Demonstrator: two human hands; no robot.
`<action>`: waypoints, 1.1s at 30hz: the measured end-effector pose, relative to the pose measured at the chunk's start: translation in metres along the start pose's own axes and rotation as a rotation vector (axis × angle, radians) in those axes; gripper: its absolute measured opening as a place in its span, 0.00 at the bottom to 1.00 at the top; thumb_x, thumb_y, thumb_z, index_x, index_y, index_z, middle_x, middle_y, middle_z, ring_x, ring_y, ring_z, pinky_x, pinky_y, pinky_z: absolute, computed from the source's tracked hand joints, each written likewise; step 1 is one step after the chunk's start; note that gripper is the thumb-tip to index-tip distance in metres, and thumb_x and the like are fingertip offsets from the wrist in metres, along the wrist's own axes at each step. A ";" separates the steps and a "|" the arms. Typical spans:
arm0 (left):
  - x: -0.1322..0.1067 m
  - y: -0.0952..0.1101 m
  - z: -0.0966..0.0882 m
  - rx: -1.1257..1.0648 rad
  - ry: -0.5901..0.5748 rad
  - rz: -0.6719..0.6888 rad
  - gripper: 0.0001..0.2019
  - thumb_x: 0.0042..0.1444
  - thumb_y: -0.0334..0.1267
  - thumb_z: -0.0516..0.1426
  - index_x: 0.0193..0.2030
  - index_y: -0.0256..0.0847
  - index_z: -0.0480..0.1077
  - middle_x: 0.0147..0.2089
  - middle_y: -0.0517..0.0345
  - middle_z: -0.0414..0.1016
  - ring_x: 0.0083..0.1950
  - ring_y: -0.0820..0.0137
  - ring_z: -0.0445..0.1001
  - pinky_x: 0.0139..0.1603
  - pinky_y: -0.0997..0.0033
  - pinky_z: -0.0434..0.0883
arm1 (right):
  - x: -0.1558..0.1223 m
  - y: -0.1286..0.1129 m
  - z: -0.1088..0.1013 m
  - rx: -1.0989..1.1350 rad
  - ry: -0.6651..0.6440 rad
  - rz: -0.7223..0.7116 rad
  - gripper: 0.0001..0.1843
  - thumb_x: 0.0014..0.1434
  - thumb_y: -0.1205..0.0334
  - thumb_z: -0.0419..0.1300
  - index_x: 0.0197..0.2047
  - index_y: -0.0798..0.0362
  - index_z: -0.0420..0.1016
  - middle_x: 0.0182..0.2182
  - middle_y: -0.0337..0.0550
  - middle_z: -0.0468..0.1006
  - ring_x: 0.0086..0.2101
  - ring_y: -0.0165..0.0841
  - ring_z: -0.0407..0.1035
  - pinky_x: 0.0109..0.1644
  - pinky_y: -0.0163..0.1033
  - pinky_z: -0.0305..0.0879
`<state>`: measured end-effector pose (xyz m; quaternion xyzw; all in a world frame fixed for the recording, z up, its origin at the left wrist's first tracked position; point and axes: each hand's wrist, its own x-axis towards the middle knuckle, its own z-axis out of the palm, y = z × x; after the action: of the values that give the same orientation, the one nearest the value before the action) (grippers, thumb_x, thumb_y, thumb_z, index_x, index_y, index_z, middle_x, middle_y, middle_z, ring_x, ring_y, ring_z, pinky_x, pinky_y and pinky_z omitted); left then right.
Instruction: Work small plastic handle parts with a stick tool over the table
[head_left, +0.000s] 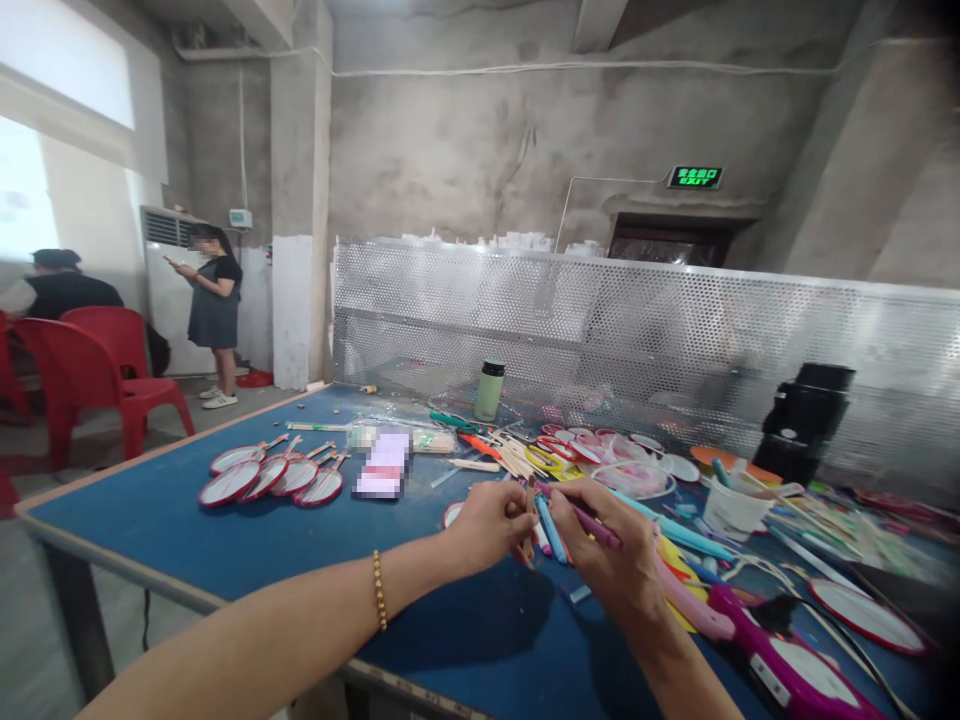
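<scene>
My left hand point(487, 522), with a gold bead bracelet at the wrist, is closed on a thin brown wooden stick point(530, 535) held roughly upright. Close beside it, my right hand point(611, 545) grips a purple pen point(598, 525) like a writing tool, its tip end near the top of the stick. A blue pen point(553, 530) shows just beyond, between the two hands. Part of a white disc with a red rim point(451, 513) peeks out behind my left hand. The fingers partly hide what each hand grips.
Several round red-rimmed fans point(251, 480) lie left on the blue table point(300, 555). Near them are a phone point(384, 465) and a green bottle point(490, 390). A white cup point(731, 505), black flask point(806, 425) and magenta glue gun point(795, 660) stand or lie right. A perforated metal screen point(480, 300) edges the back.
</scene>
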<state>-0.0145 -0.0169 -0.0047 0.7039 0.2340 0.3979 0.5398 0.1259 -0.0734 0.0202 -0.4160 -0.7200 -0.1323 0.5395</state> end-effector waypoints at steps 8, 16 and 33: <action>-0.002 0.001 0.000 0.027 0.001 -0.011 0.03 0.49 0.32 0.53 0.26 0.38 0.64 0.21 0.62 0.70 0.22 0.72 0.71 0.26 0.71 0.72 | 0.001 -0.004 -0.002 -0.013 0.010 -0.013 0.08 0.61 0.64 0.57 0.31 0.53 0.75 0.25 0.38 0.76 0.26 0.28 0.70 0.31 0.33 0.65; -0.001 -0.001 0.001 0.032 0.000 -0.006 0.03 0.49 0.31 0.52 0.26 0.38 0.64 0.21 0.62 0.70 0.21 0.72 0.71 0.26 0.71 0.72 | -0.002 0.003 0.000 0.010 -0.009 -0.011 0.06 0.61 0.64 0.58 0.34 0.52 0.76 0.27 0.38 0.77 0.27 0.28 0.70 0.32 0.32 0.65; -0.001 0.003 0.001 0.050 0.005 -0.032 0.03 0.50 0.31 0.52 0.26 0.38 0.64 0.20 0.63 0.70 0.21 0.73 0.71 0.26 0.72 0.73 | -0.001 0.006 0.002 0.014 -0.017 0.017 0.06 0.61 0.64 0.58 0.35 0.52 0.76 0.28 0.37 0.76 0.27 0.27 0.70 0.33 0.33 0.65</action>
<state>-0.0149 -0.0193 -0.0020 0.7124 0.2565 0.3849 0.5278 0.1292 -0.0688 0.0167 -0.4196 -0.7218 -0.1190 0.5374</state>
